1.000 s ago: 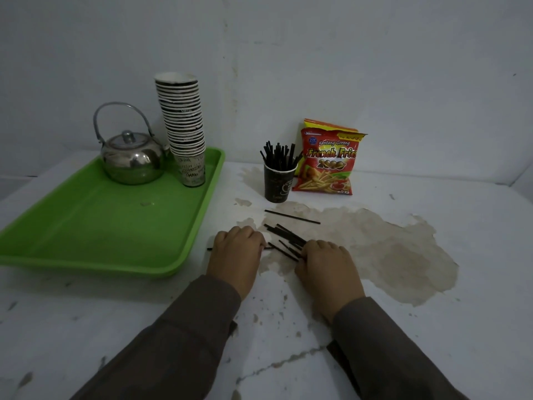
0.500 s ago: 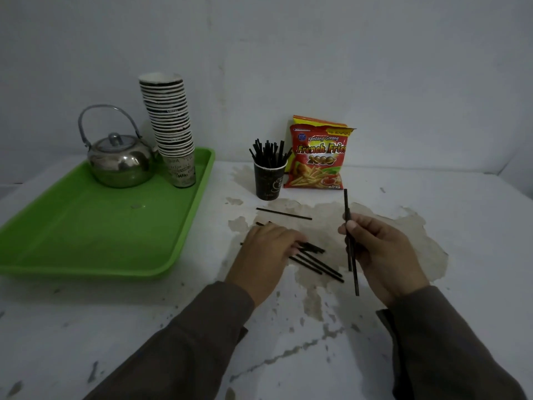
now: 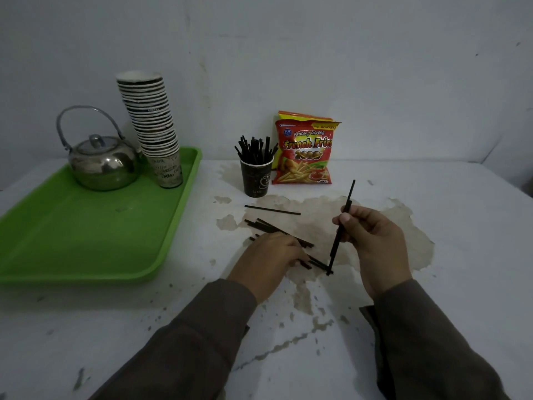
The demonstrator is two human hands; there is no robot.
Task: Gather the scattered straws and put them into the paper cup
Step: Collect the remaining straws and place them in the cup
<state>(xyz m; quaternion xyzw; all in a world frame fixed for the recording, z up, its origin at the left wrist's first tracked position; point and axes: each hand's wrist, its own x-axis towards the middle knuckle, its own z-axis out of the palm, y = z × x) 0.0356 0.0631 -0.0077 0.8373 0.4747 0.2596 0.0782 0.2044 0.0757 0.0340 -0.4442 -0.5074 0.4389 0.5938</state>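
Head view: the right hand (image 3: 372, 241) pinches one black straw (image 3: 341, 226) between thumb and fingers, gripping it near mid-length. The straw stands steeply tilted, upper end leaning away toward the wall, lower end down at the table (image 3: 461, 255) surface, where it meets the tip of a straw lying flat.

The left hand (image 3: 268, 261) lies palm-down over a loose bundle of straws (image 3: 277, 229) spread on the table, fingers curled over them; whether it actually grips any cannot be told. The bundle's ends project past the knuckles on the far left and past the fingertips toward the right hand. One single straw (image 3: 272, 210) lies apart from the bundle, flat, between it and the paper cup (image 3: 256, 179).

The paper cup stands upright behind the hands, dark-coloured, already holding a cluster of straws that fan out above its rim. Just beside it on the right, a red-and-yellow French fries packet (image 3: 304, 153) leans against the wall.

At left, a green tray (image 3: 86, 226) carries a metal kettle (image 3: 102, 163) and a tall stack of paper cups (image 3: 154, 128), which leans slightly. The table's white coating is worn through in a large patch under the hands.
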